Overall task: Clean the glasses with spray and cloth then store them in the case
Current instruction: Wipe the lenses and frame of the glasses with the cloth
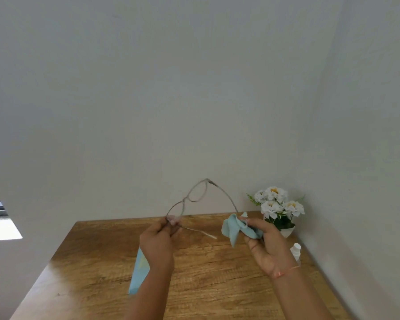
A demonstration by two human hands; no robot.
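glasses [197, 192]: light, thin-framed, likely fragile; held above table [102, 262], arms unfolded. left hand [158, 241] fingers pinch one frame corner; right hand [264, 247] fingers bunch soft cloth [237, 227]. grip frame, not lenses.

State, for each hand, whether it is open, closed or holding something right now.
Left hand: closed, pinching the glasses at the frame's corner.
Right hand: closed, gripping the blue cloth.

Unfolded thin-framed glasses [198, 192] aloft, crumpled light-blue cloth [237, 227] just beside
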